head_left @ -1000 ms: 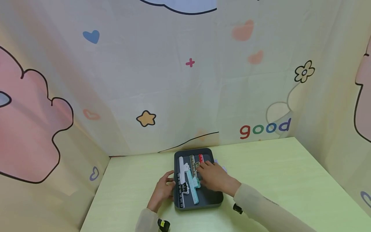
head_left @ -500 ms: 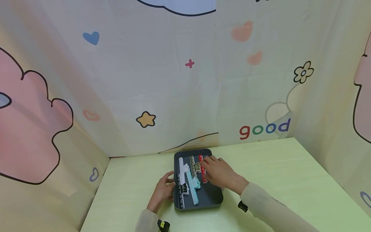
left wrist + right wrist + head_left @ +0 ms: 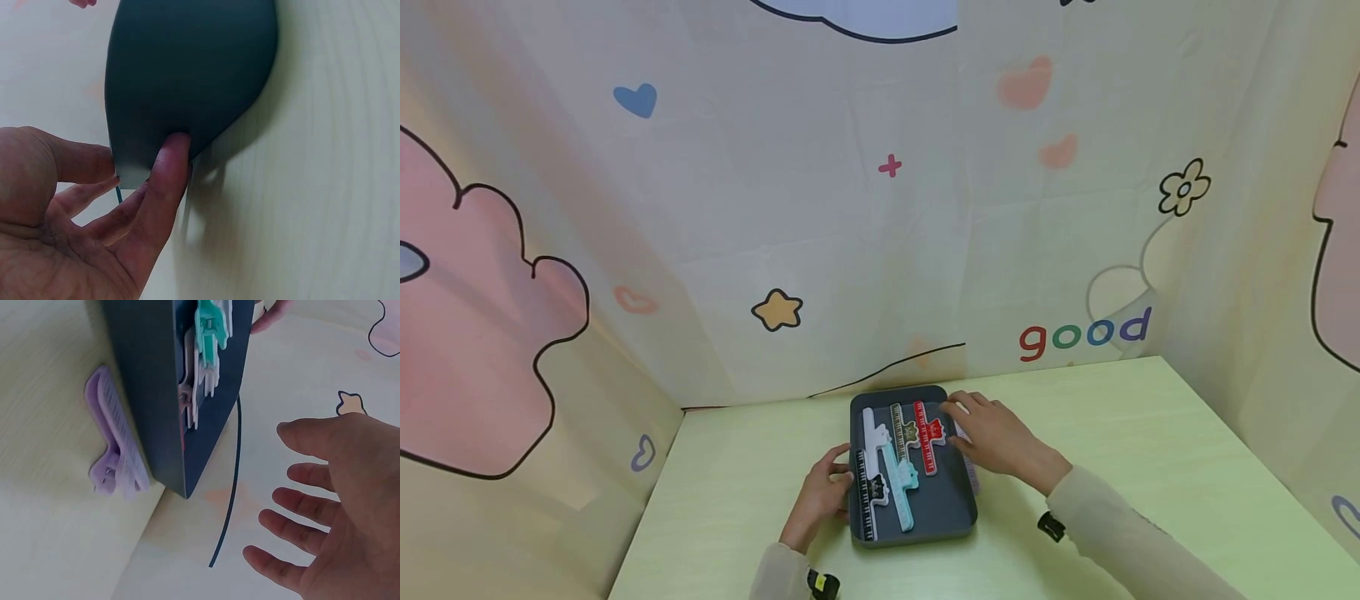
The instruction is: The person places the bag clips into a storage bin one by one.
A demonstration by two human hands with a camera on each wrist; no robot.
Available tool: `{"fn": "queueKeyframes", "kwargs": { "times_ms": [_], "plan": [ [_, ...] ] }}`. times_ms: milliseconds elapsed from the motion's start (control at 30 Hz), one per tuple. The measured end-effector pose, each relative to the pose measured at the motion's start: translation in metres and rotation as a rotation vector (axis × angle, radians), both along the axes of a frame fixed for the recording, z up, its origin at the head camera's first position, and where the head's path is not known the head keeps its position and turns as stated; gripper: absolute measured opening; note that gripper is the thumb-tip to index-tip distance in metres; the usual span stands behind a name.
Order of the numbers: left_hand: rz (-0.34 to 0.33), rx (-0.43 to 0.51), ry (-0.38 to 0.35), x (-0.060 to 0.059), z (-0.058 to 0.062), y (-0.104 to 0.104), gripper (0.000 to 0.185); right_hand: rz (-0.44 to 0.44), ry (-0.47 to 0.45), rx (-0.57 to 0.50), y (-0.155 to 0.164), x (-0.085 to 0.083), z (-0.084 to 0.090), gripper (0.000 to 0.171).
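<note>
A dark grey tray [image 3: 942, 507] lies on the table, with several long-jawed page clips in it. They are a white clip [image 3: 871, 429], a black piano-key clip [image 3: 867, 500], a mint clip [image 3: 897, 492], a dark gold-patterned clip [image 3: 899, 427] and a red piano-key clip [image 3: 924, 446]. My left hand [image 3: 822, 490] rests against the tray's left side, its fingertips on the outer wall and rim. Over the tray's right rim, beside the red clip, my right hand [image 3: 1000, 437] has its fingers spread and holds nothing. A lilac clip [image 3: 115, 428] stands outside the right wall.
The pale wooden table [image 3: 1120, 450] extends on both sides of the tray. Close behind the tray hangs a printed curtain [image 3: 820, 208], and it continues along both sides.
My right hand has let go of the red clip, which now lies fully in sight in the tray, and has moved right to the rim. My left hand has stayed put.
</note>
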State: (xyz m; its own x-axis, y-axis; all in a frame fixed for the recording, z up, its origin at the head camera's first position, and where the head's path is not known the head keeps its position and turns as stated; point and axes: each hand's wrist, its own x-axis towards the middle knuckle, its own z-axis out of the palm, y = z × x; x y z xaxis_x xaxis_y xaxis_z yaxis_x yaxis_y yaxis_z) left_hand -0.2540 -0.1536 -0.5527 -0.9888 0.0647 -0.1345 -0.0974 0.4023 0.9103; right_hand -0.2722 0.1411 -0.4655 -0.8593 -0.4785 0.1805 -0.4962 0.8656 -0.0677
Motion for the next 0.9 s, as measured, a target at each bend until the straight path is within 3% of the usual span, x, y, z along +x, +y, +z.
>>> {"fn": "queueKeyframes", "kwargs": {
  "times_ms": [467,900],
  "plan": [
    [0.004,-0.002,-0.015,0.000,0.000,0.001,0.054,-0.051,-0.056,0.011,0.029,-0.013,-0.014,0.060],
    [-0.001,0.014,-0.022,0.000,0.000,-0.001,0.054,-0.004,-0.126,0.017,0.042,-0.020,-0.034,0.061]
  ]
}}
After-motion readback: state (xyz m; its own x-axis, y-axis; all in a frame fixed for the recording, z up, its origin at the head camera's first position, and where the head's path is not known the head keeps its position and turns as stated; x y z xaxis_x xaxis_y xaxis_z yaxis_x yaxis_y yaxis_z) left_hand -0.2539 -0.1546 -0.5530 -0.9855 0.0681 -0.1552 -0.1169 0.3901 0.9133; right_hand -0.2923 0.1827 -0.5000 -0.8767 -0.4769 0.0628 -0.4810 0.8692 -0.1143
